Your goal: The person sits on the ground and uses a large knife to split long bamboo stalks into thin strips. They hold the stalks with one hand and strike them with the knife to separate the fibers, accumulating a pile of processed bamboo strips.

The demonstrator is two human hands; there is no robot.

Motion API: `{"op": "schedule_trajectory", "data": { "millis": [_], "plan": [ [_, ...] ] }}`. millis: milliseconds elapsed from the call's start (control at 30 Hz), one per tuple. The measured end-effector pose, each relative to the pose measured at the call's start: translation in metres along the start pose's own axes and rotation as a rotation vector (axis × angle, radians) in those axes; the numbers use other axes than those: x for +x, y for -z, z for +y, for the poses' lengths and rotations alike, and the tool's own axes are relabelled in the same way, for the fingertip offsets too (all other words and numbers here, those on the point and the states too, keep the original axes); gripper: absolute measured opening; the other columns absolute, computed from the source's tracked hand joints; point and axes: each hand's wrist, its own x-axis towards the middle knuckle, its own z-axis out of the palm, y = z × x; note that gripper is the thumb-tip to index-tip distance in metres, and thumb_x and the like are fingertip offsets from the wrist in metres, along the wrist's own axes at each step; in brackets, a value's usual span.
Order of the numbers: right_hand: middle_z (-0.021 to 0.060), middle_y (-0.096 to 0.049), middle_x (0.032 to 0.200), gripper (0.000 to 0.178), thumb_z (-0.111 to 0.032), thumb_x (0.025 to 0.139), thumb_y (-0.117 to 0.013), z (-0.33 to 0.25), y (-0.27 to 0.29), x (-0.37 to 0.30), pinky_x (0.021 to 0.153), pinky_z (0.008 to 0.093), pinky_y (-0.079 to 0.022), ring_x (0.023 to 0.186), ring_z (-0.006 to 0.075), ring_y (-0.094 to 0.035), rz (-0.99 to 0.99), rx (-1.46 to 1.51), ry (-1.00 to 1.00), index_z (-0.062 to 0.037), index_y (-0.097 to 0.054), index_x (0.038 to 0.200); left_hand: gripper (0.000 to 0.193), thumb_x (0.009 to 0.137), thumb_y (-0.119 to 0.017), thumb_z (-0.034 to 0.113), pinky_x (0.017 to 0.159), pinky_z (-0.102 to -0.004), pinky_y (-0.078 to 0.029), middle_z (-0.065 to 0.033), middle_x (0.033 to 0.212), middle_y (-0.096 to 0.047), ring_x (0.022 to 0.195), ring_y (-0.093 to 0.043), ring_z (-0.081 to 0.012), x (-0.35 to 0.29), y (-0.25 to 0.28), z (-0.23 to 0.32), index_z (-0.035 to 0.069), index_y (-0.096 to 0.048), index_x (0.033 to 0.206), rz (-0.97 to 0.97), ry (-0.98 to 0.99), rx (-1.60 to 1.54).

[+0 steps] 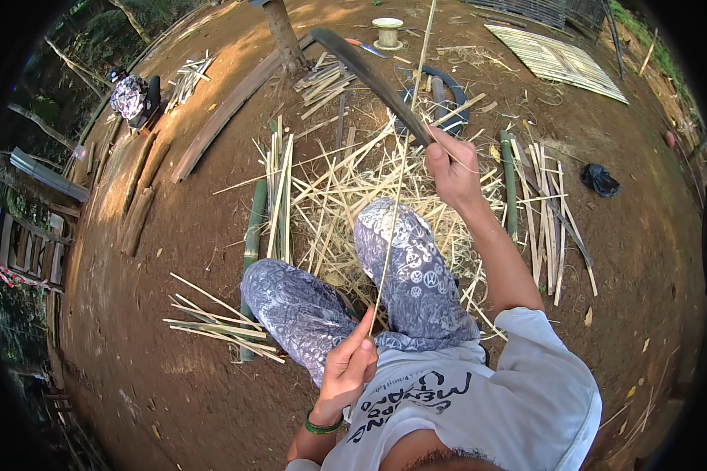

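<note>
My left hand, low in front of my lap, pinches the lower end of a long thin bamboo strip. The strip rises between my knees and runs on past the top of the view. Raised ahead on the right, my right hand is closed around a machete, its long dark blade slanting up and to the left. Near the hand, the blade crosses the strip; whether they touch I cannot tell. Beneath both lies a heap of pale split strips and shavings.
Green bamboo poles flank the heap, with bundled strips to the right and others to the left. Farther out are a post, a plank, a slatted panel and a black bag. Another person crouches far left.
</note>
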Motion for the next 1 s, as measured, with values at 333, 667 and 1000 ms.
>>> {"op": "schedule_trajectory", "data": {
  "millis": [333, 667, 1000],
  "plan": [
    [-0.0069, -0.048, 0.059, 0.039, -0.035, 0.099, -0.062, -0.033, -0.012, 0.005, 0.042, 0.0209, -0.034, 0.047, 0.0011, -0.042, -0.130, 0.471, -0.477, -0.0022, -0.067, 0.121, 0.050, 0.108, -0.038, 0.020, 0.041, -0.0192, -0.022, 0.0039, 0.069, -0.033, 0.048, -0.026, -0.0031, 0.018, 0.018, -0.006, 0.021, -0.026, 0.157, -0.093, 0.264, -0.486],
    [-0.0041, -0.046, 0.057, 0.055, -0.047, 0.100, -0.053, -0.025, -0.008, -0.035, 0.047, 0.0268, -0.033, 0.051, 0.0054, -0.043, -0.256, 0.191, -0.270, 0.0012, -0.065, 0.125, 0.049, 0.109, -0.036, 0.018, 0.037, -0.0161, -0.023, 0.0008, 0.075, -0.039, 0.044, -0.030, -0.0021, 0.064, 0.026, -0.016, 0.023, -0.026, 0.157, -0.185, 0.267, -0.870],
    [0.0074, -0.067, 0.065, 0.053, -0.051, 0.082, -0.073, -0.054, -0.019, -0.107, 0.045, 0.0383, -0.045, 0.049, 0.0254, -0.063, -0.435, -0.172, 0.054, -0.0123, -0.070, 0.119, 0.050, 0.108, -0.039, 0.015, 0.036, -0.0166, -0.025, 0.0015, 0.073, -0.041, 0.043, -0.032, -0.0022, 0.073, 0.026, -0.006, 0.021, -0.027, 0.156, -0.055, 0.267, -0.861]
  ]
}}
